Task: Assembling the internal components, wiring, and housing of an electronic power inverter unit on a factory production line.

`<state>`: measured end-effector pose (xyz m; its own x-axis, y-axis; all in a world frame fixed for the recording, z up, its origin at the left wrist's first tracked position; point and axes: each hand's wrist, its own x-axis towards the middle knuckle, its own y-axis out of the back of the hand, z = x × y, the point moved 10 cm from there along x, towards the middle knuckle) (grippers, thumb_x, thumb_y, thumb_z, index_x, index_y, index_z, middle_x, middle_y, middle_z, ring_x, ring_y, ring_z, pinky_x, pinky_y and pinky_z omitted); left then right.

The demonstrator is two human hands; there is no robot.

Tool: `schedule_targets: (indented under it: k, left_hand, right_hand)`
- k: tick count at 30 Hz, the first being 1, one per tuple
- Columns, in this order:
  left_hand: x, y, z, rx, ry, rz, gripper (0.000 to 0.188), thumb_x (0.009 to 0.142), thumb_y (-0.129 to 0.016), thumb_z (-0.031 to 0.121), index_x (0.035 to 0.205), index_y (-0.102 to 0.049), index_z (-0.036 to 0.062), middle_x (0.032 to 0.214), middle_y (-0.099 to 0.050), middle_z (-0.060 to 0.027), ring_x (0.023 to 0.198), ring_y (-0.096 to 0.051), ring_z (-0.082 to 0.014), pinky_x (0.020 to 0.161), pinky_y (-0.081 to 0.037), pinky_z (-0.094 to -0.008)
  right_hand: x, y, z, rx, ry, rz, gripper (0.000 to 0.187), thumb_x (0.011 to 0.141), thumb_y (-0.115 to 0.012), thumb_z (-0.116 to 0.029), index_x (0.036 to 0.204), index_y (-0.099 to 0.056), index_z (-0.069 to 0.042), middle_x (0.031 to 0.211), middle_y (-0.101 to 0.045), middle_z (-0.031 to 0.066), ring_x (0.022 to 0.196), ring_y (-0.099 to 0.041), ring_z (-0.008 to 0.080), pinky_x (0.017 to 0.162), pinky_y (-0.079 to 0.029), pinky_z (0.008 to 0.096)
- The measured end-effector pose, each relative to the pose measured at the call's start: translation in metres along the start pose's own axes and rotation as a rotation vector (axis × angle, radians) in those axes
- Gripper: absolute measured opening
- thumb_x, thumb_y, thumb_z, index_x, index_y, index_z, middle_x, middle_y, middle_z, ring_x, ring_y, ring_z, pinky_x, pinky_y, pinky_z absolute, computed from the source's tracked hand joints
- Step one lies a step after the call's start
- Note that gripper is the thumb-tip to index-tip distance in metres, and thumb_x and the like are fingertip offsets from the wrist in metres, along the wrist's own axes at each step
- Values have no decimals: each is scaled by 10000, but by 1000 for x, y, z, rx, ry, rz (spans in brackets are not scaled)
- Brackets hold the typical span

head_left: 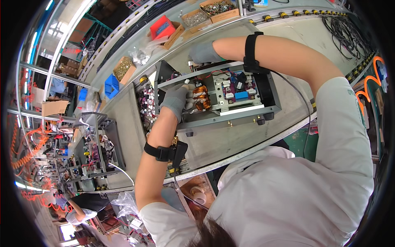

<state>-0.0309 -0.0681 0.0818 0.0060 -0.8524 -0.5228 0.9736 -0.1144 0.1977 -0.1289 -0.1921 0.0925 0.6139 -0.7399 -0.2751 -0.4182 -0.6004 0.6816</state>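
An open grey metal case (230, 118) lies on the conveyor bench in front of me, with a copper-wound coil (201, 98) and a circuit board with a blue part (241, 95) inside. My left hand (175, 99), in a grey glove, reaches into the case's left end with its fingers bent beside the coil. A small white connector (187, 81) shows at its fingertips; whether it is gripped is unclear. Beyond the case's far wall is my gloved right hand (204, 52), near some wires. The wall and the hand itself hide most of its fingers.
Bundled wires with white plugs (147, 99) lie left of the case. Boxes of small hardware (195, 19), a red bin (161, 28) and a blue bin (111, 85) line the far side. Another open case (98, 140) stands farther left. Black cables (341, 35) lie at far right.
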Motion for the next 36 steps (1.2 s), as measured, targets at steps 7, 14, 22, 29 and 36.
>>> schedule_targets:
  k: [7, 14, 22, 29, 36]
  left_hand:
    - [13, -1, 14, 270, 29, 72, 239, 896, -443, 149, 942, -629, 6, 679, -601, -40, 449, -490, -96, 395, -376, -220]
    - [11, -15, 17, 186, -216, 250, 308, 941, -424, 222, 951, -605, -28, 675, -654, -121, 399, -481, -123, 378, -384, -249]
    - [63, -5, -3, 661, -40, 95, 341, 957, -431, 279, 974, -612, -9, 830, -694, -102, 430, -533, -118, 403, -394, -231]
    - [18, -19, 9, 173, 44, 81, 278, 947, -468, 271, 1020, -612, 44, 760, -672, -88, 432, -492, -104, 365, -353, -236]
    - [16, -21, 7, 122, 27, 25, 270, 956, -438, 252, 1068, -576, 49, 920, -667, -68, 479, -496, -105, 369, -356, -215]
  right_hand:
    - [4, -2, 4, 140, -101, 46, 130, 744, -569, -108, 827, -645, -43, 632, -548, 64, 539, -497, 158, 473, -384, 329]
    - [-5, 6, 2, -9, -49, 89, 154, 766, -537, -101, 849, -651, -38, 668, -565, 34, 582, -503, 150, 517, -394, 316]
    - [-20, -9, -24, 221, 159, -107, 462, 716, -521, -16, 1172, -590, -40, 1010, -637, 67, 887, -557, 176, 743, -438, 303]
    - [-24, -7, -55, -229, 272, -91, 459, 697, -524, -36, 1136, -613, -135, 988, -651, 108, 887, -583, 243, 758, -445, 342]
    - [-17, -10, -52, -386, 266, -58, 379, 707, -518, -49, 1064, -634, -103, 1004, -640, 142, 939, -594, 297, 802, -451, 370]
